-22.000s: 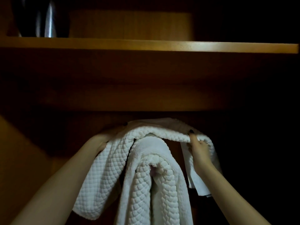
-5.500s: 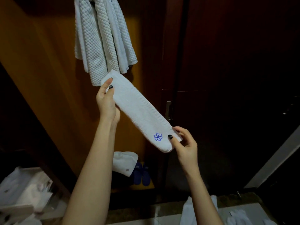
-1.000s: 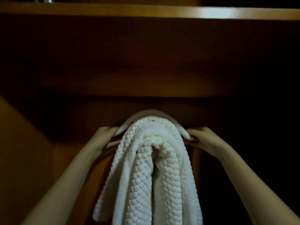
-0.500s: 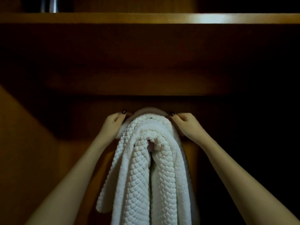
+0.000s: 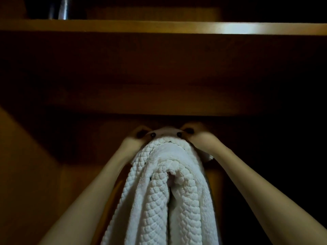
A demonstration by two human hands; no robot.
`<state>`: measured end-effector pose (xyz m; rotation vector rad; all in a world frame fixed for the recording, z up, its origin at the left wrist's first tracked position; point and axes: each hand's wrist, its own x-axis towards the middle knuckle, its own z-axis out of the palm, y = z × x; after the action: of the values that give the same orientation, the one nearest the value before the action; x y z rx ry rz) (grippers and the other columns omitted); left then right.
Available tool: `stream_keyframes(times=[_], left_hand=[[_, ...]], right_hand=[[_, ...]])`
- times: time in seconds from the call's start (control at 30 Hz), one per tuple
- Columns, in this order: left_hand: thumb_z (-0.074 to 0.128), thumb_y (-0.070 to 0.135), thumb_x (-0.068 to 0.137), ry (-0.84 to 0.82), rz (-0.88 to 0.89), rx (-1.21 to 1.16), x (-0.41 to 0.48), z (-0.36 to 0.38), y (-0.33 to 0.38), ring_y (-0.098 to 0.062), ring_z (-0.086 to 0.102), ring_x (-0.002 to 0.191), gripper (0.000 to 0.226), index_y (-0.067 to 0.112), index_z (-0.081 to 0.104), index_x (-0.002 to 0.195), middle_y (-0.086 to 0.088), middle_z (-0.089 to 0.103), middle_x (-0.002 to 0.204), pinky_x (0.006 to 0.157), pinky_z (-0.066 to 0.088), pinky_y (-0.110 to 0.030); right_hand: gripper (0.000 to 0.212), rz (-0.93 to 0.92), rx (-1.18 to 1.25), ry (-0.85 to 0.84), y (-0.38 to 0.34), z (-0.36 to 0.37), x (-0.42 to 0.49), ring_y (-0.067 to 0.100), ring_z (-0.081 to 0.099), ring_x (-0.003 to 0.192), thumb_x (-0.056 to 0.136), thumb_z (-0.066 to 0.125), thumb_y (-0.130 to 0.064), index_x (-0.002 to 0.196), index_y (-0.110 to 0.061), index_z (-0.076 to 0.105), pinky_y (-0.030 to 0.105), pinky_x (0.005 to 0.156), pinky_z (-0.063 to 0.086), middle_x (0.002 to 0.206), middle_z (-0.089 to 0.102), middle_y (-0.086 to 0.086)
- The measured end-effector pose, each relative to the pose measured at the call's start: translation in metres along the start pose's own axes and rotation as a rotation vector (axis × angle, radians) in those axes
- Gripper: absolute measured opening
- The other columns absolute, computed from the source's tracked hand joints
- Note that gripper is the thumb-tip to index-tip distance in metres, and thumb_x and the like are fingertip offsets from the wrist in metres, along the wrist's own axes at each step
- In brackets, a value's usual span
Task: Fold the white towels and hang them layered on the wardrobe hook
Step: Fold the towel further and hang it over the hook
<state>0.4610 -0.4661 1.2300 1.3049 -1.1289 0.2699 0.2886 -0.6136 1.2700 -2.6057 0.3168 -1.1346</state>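
White waffle-textured towels (image 5: 159, 200) hang in thick folds from a point just under a wardrobe shelf; the hook itself is hidden beneath them. On top of the pile lies a smooth, narrow folded towel (image 5: 165, 132), and part of it shows at the right (image 5: 206, 156). My left hand (image 5: 136, 140) grips its left side and my right hand (image 5: 198, 137) grips its right side, fingers curled over it at the top of the pile. Both forearms reach up from the bottom corners.
A wooden shelf (image 5: 159, 28) crosses the top of the view, with a dark shiny object (image 5: 60, 7) standing on it at the left. The wardrobe's wooden side panel (image 5: 23, 174) is at the left. The right side is dark.
Over the last second both hands moved inward and upward, drawing the narrow towel tighter over the top of the hanging pile. The view has come closer.
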Motion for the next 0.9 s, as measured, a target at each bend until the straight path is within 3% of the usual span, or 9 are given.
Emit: stream_keyframes(times=[0.13, 0.3, 0.4, 0.5, 0.6, 0.67, 0.73, 0.83, 0.9], left_hand=[[0.067, 0.009, 0.09, -0.049, 0.071, 0.0, 0.014, 0.013, 0.012, 0.008, 0.058, 0.065, 0.02, 0.024, 0.06, 0.079, 0.007, 0.062, 0.082, 0.058, 0.043, -0.005], [0.062, 0.008, 0.094, -0.162, 0.067, 0.043, 0.014, 0.008, 0.006, 0.013, 0.058, 0.064, 0.018, 0.023, 0.059, 0.082, 0.007, 0.06, 0.082, 0.06, 0.042, -0.004], [0.058, 0.007, 0.096, -0.167, 0.073, 0.084, 0.012, 0.002, 0.005, 0.004, 0.058, 0.072, 0.022, 0.026, 0.058, 0.084, 0.008, 0.06, 0.084, 0.061, 0.043, -0.004], [0.055, 0.012, 0.098, -0.195, 0.038, 0.066, 0.011, 0.0, 0.006, 0.009, 0.061, 0.078, 0.028, 0.036, 0.064, 0.089, 0.015, 0.065, 0.09, 0.066, 0.044, -0.003], [0.056, 0.032, 0.098, -0.185, -0.077, 0.078, 0.002, -0.007, -0.007, 0.012, 0.063, 0.087, 0.033, 0.059, 0.068, 0.085, 0.031, 0.068, 0.09, 0.075, 0.049, -0.009], [0.059, 0.042, 0.095, -0.149, -0.155, 0.09, 0.0, -0.01, -0.016, -0.002, 0.064, 0.097, 0.018, 0.055, 0.069, 0.087, 0.023, 0.07, 0.098, 0.086, 0.051, -0.023], [0.06, 0.048, 0.092, -0.118, -0.225, 0.077, -0.002, -0.009, -0.022, -0.011, 0.064, 0.1, 0.007, 0.047, 0.067, 0.092, 0.007, 0.07, 0.107, 0.091, 0.052, -0.032], [0.053, 0.052, 0.094, -0.144, -0.281, 0.05, -0.011, -0.01, -0.011, 0.0, 0.063, 0.087, 0.019, 0.041, 0.069, 0.096, 0.014, 0.069, 0.096, 0.072, 0.049, -0.021], [0.051, 0.052, 0.096, -0.168, -0.243, 0.064, -0.014, -0.013, 0.0, -0.002, 0.067, 0.085, 0.025, 0.041, 0.072, 0.091, 0.012, 0.073, 0.094, 0.073, 0.052, -0.023]], right_hand=[[0.021, 0.041, -0.053, 0.161, 0.004, -0.001, 0.005, 0.013, 0.056, 0.098, 0.098, 0.058, -0.019, 0.115, -0.012, 0.068, 0.023, 0.081, 0.038, 0.117, 0.064, 0.002], [0.013, 0.132, 0.089, 0.098, 0.023, 0.007, -0.02, 0.02, 0.066, 0.075, 0.097, 0.058, -0.036, 0.106, -0.03, 0.066, 0.022, 0.058, 0.044, 0.098, 0.07, -0.001], [0.048, 0.25, 0.294, 0.106, 0.023, 0.003, -0.029, 0.016, 0.064, 0.095, 0.096, 0.051, -0.053, 0.133, -0.023, 0.058, 0.019, 0.069, 0.047, 0.116, 0.067, -0.003], [0.066, 0.231, 0.345, 0.021, 0.017, -0.001, -0.033, 0.01, 0.057, 0.109, 0.091, 0.039, -0.07, 0.134, -0.024, 0.058, 0.023, 0.088, 0.041, 0.129, 0.061, -0.006], [0.068, 0.227, 0.354, -0.05, 0.015, 0.002, -0.034, 0.001, 0.056, 0.107, 0.09, 0.036, -0.074, 0.131, -0.026, 0.061, 0.018, 0.088, 0.04, 0.116, 0.062, -0.016], [0.056, 0.232, 0.376, -0.037, 0.013, 0.007, -0.033, -0.012, 0.054, 0.091, 0.093, 0.039, -0.068, 0.125, -0.03, 0.063, 0.005, 0.073, 0.04, 0.094, 0.06, -0.029], [0.039, 0.226, 0.37, -0.026, 0.009, 0.01, -0.035, -0.015, 0.052, 0.084, 0.095, 0.044, -0.061, 0.115, -0.035, 0.066, 0.001, 0.064, 0.04, 0.081, 0.057, -0.035], [0.029, 0.223, 0.335, -0.082, -0.001, 0.001, -0.04, 0.006, 0.063, 0.103, 0.097, 0.049, -0.053, 0.107, -0.033, 0.067, 0.016, 0.079, 0.048, 0.095, 0.065, -0.021], [0.036, 0.201, 0.278, -0.135, -0.004, -0.007, -0.043, 0.024, 0.068, 0.102, 0.098, 0.051, -0.048, 0.1, -0.018, 0.071, 0.035, 0.083, 0.056, 0.105, 0.073, 0.007]])
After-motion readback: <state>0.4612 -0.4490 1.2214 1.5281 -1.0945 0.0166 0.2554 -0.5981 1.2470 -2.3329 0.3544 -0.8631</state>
